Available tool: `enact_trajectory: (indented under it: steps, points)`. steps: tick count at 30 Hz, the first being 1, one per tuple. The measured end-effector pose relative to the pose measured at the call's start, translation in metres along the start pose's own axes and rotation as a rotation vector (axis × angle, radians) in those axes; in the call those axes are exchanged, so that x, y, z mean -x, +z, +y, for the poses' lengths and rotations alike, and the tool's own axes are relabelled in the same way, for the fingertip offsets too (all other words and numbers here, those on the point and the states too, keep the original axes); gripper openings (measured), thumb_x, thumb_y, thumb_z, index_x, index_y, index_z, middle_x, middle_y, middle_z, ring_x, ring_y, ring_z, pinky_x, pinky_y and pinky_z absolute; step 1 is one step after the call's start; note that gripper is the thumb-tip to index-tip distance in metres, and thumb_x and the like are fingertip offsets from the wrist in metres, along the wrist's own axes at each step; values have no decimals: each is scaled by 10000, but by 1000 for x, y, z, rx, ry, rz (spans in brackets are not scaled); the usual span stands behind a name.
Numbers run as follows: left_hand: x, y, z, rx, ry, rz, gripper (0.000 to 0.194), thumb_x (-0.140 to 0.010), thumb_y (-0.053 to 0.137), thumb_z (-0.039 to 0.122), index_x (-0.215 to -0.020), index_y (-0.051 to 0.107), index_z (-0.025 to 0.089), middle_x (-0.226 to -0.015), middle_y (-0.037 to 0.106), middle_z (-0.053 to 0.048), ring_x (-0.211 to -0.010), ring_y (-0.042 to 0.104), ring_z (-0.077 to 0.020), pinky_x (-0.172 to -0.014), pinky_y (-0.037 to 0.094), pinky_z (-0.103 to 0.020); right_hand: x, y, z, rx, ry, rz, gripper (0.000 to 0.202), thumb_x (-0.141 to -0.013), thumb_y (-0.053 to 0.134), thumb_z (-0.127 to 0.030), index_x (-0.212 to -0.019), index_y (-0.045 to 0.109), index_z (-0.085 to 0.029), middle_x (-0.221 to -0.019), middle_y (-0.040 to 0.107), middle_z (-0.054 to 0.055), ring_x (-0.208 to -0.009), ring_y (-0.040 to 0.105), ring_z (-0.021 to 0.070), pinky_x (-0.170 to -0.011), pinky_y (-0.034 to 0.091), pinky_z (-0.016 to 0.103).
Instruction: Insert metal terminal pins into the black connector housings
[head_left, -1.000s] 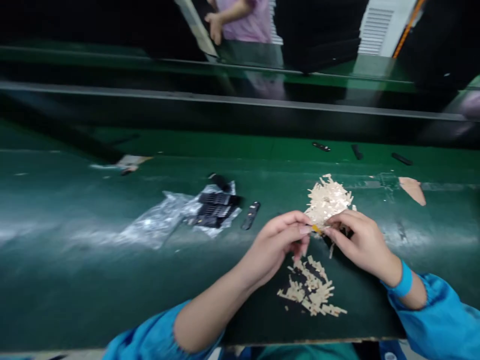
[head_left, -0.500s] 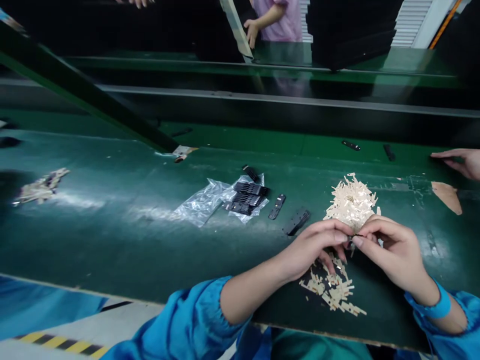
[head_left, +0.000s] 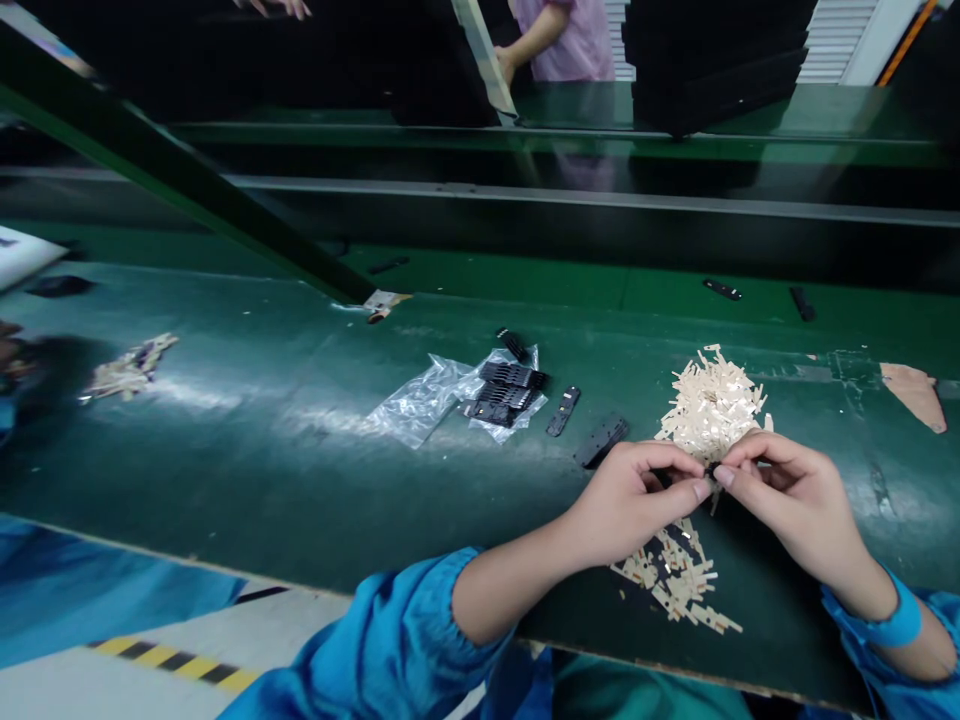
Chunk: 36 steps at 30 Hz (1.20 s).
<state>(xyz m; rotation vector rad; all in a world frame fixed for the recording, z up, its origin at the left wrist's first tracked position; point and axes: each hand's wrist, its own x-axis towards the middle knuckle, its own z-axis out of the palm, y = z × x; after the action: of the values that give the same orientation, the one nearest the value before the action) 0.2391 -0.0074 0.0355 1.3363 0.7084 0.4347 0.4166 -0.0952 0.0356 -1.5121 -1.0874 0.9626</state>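
Note:
Between my two hands is a small black part, mostly covered by fingertips. My left hand pinches it from the left, and my right hand pinches it from the right. Just beyond the fingers rises a heap of thin cream-coloured flat pieces. A smaller scatter of similar pieces lies below my left hand, near the table's front edge. To the left of that hand are a dark block of stacked black pieces and a single slim black plate.
Several black plates rest on a clear plastic bag mid-table. A slanted green beam meets the table at the back. Another small pile lies far left. Beyond the divider, a person in pink stands near dark stacks.
My left fingers have drawn in closer around the small black part, which both hands still hold. The view has shifted slightly, and another person's hand at the right edge is out of view.

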Motion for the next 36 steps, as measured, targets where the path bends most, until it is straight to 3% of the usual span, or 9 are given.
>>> enact_trajectory:
  steps: [7,17,23,25,28,30,33,36]
  points:
    - [-1,-2,3,29,-14,-51,212,-835,737,357,-812,758,147,-720,640,-15,-643,524,-107,-602,399,-239,-1,-4,4,-22,43,-23,182,-823,816,-373,-755,763,-212,-674,627,18,-590,499,143,-518,391,269]
    - [-7,-7,1,192,-186,-130,472,-732,817,609,-750,691,155,-587,544,41,-521,466,-75,-480,404,-198,3,2,4,-252,202,-134,214,-766,877,-395,-767,779,-205,-703,685,22,-624,566,140,-566,465,245]
    - [-6,-3,1,142,-211,-161,489,-787,739,657,-759,646,178,-600,548,41,-491,476,-86,-433,363,-205,1,4,4,-319,265,-145,226,-766,880,-386,-747,766,-192,-634,629,-7,-520,440,95,-502,386,233]
    - [-4,-12,8,12,-127,-92,430,-862,688,600,-775,659,180,-593,530,38,-500,468,-93,-464,345,-218,0,3,6,-301,277,-122,250,-760,882,-401,-728,756,-187,-603,590,-18,-512,409,92,-488,353,235]
    - [0,-40,22,-434,105,211,312,-903,689,486,-816,707,187,-721,606,-15,-626,498,-126,-566,354,-249,-2,1,10,-273,297,-76,270,-757,880,-422,-733,755,-184,-598,572,-18,-515,388,93,-483,316,243]
    - [2,-63,29,-741,117,353,269,-863,739,471,-916,730,207,-872,663,-45,-752,552,-169,-632,368,-264,-2,0,13,-258,318,-53,283,-755,877,-439,-742,754,-184,-597,568,-15,-513,376,96,-478,287,249]
    - [1,-88,32,-884,-97,198,350,-798,777,530,-919,723,206,-882,694,-44,-721,572,-183,-592,333,-265,-2,-2,17,-247,356,-43,293,-752,872,-457,-749,748,-192,-574,545,-18,-501,362,102,-464,239,255]
    - [-3,-94,27,-830,-177,94,305,-842,729,487,-802,686,187,-765,686,-36,-645,569,-169,-557,294,-262,-1,-3,19,-239,369,-48,293,-756,863,-467,-761,752,-196,-569,542,-15,-507,371,110,-465,233,259]
